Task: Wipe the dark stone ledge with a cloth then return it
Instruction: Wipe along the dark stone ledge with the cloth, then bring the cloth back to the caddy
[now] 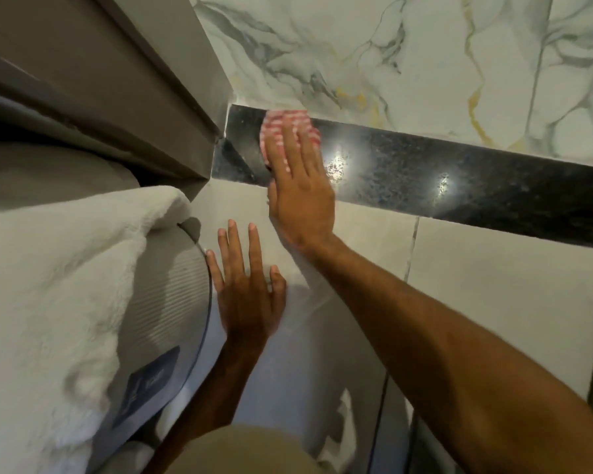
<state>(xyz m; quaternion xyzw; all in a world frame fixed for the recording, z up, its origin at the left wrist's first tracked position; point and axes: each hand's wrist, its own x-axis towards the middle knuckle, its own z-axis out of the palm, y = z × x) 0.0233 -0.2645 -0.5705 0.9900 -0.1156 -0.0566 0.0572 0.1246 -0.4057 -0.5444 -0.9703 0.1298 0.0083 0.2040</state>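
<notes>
A glossy dark stone ledge point(459, 176) runs from the centre to the right edge, between a marbled wall above and pale tiles below. A red-and-white checked cloth point(288, 123) lies on its left end. My right hand point(300, 196) presses flat on the cloth, fingers extended over it, with most of the cloth hidden beneath them. My left hand point(245, 285) rests flat on the pale tile below the ledge, fingers spread, holding nothing.
A grey door frame point(124, 80) meets the ledge's left end. A white fluffy towel point(48, 285) drapes over a grey ribbed object point(172, 295) at the left, touching my left hand's little finger. Marbled wall point(391, 56) stands behind the ledge.
</notes>
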